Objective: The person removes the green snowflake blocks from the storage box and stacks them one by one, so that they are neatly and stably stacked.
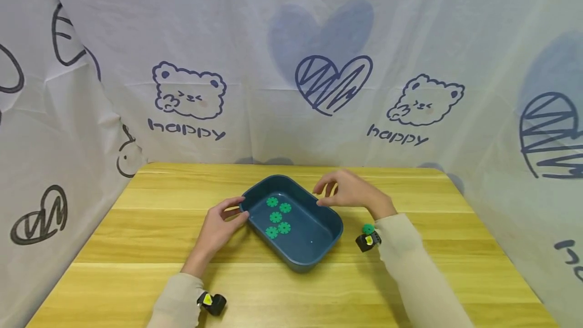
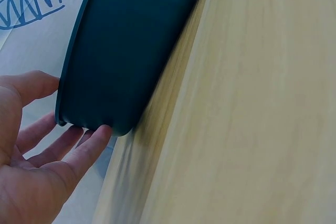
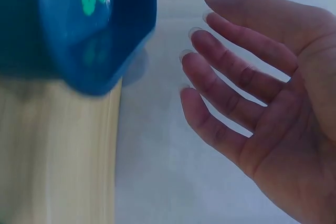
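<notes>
A dark blue rectangular plastic tub (image 1: 314, 239) sits askew on the wooden table. On its floor, toward the left end, lie several flat green notched discs (image 1: 275, 217). My left hand (image 1: 220, 224) holds the tub's left corner, thumb and fingers spread around it. The left wrist view shows that hand's thumb (image 2: 39, 85) at the rim and its fingertips against the end wall. Just beyond the right long rim hovers my right hand (image 1: 348, 190), fingers loosely bent and apart. In the right wrist view its fingers (image 3: 226, 72) have nothing between them.
Another green disc (image 1: 368, 228) shows right of the tub, beside the black right wrist camera (image 1: 366, 242). The pale wooden table (image 1: 291, 302) ends at a white printed curtain (image 1: 259, 100) behind and at both sides.
</notes>
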The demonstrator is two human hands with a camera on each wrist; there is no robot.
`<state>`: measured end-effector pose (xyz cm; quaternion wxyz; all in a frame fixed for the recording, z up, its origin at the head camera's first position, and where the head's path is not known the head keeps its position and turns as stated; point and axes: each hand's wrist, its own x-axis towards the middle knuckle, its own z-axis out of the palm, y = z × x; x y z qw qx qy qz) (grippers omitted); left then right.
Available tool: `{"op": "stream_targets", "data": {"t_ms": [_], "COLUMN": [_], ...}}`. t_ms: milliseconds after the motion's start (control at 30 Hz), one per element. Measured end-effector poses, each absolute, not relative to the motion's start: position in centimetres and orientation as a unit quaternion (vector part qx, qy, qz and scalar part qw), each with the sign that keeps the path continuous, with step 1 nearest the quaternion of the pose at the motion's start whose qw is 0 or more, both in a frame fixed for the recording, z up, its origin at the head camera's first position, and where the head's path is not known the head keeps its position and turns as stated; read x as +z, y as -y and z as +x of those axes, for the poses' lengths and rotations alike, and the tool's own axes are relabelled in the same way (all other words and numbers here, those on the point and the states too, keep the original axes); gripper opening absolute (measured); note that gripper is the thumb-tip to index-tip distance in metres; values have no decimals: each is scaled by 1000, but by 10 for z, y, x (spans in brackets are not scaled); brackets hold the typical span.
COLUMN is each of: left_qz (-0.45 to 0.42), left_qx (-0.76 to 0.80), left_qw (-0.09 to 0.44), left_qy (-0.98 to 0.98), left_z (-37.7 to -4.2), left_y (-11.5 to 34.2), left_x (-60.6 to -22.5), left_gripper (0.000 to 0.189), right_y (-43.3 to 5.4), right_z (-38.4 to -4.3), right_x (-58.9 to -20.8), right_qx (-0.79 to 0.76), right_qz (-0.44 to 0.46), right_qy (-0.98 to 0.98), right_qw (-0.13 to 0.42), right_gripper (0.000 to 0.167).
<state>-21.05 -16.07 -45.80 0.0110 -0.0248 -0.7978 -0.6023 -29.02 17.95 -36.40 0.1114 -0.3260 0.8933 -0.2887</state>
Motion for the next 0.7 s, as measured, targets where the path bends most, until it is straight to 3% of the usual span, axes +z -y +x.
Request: {"op": "stream_targets", "data": {"t_ms": [700], "left_qz": [-17], "left_qx": [-598], "left_qw": [9], "left_qy": [801], "left_z": [-213], "left_y": [160], "left_x": [-460], "left_gripper": [50], "right_y": [-84], "right_z": [-317], "right_x": [-371], "right_qx": [-232], "right_qz": [-412], "right_qy": [-861], "right_qw": [188], "right_gripper": [23]}}
